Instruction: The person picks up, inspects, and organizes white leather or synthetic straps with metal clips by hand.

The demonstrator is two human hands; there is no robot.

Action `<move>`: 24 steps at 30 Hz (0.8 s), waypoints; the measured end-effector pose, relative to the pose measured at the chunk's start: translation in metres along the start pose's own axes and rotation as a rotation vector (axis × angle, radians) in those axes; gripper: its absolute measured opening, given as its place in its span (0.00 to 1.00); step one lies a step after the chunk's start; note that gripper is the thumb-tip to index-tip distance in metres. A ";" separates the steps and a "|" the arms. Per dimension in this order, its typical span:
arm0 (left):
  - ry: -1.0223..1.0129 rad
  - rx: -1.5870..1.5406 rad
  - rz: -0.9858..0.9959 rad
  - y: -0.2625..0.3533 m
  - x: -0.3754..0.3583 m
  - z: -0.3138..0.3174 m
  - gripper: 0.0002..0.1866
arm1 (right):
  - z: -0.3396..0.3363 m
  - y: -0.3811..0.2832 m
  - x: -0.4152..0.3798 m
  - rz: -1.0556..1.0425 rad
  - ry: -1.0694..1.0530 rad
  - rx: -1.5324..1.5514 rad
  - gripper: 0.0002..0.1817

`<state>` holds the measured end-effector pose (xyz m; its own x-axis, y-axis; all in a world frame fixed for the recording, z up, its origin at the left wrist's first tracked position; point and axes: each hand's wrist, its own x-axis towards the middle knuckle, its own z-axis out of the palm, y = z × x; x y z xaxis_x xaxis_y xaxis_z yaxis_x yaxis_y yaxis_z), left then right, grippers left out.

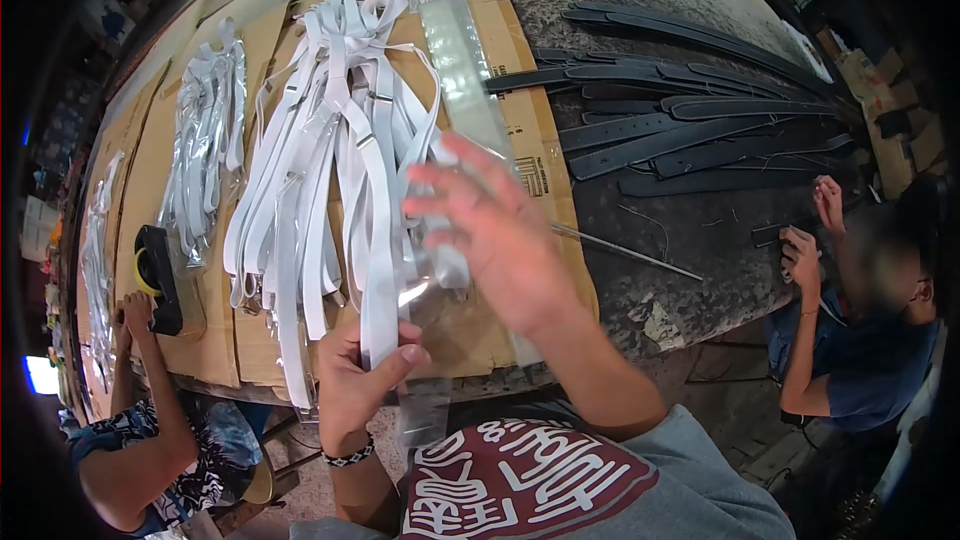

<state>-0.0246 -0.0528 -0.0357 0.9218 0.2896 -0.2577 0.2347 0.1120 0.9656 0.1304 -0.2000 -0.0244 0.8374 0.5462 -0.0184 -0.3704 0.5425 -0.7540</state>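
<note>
White elastic straps (335, 140) with metal clips lie in a large bunch on brown cardboard. At the near edge, my left hand (365, 370) is closed round the lower end of a white strap (380, 270), its thumb across it. A clear plastic bag (425, 410) hangs beside that hand; whether the hand also grips it is unclear. My right hand (490, 230) is raised over the cardboard to the right of the straps, fingers spread and slightly blurred. It holds nothing visible. Flat clear bags (457, 70) lie beyond it.
Black leather belts (690, 120) lie at the right, with a thin metal rod (640, 255) nearer. Bagged white straps (205, 130) and a tape dispenser (170, 280) are on the left. One person (130, 450) sits at the left, another (850, 340) at the right.
</note>
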 end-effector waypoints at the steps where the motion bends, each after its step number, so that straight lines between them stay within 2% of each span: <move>1: 0.004 0.044 -0.003 0.000 -0.001 0.000 0.09 | 0.000 -0.009 0.008 -0.012 0.007 0.073 0.27; 7: -0.013 0.133 -0.004 -0.008 -0.001 -0.002 0.10 | -0.015 -0.042 0.019 -0.148 0.082 0.094 0.17; 11: -0.042 0.070 -0.014 -0.009 0.001 -0.006 0.12 | -0.018 -0.042 0.004 -0.254 0.318 -0.047 0.14; 14: -0.023 -0.022 -0.012 -0.011 0.004 -0.010 0.15 | -0.035 -0.045 -0.018 -0.126 0.040 -0.055 0.15; 15: -0.007 -0.058 -0.010 -0.011 0.006 -0.012 0.17 | -0.033 -0.039 -0.026 -0.072 0.076 -0.060 0.12; 18: -0.003 -0.204 0.027 -0.014 0.009 -0.015 0.19 | -0.031 -0.017 -0.050 0.159 -0.123 -0.130 0.07; 20: 0.000 -0.231 0.099 -0.014 0.012 -0.008 0.20 | -0.014 -0.006 -0.060 0.421 -0.120 -0.325 0.06; 24: 0.067 -0.069 0.084 -0.008 0.011 0.005 0.16 | -0.010 0.035 -0.074 0.470 -0.214 -0.351 0.07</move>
<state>-0.0146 -0.0552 -0.0462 0.9142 0.3630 -0.1803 0.1339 0.1492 0.9797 0.0597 -0.2275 -0.0560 0.5049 0.8108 -0.2960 -0.4949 -0.0090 -0.8689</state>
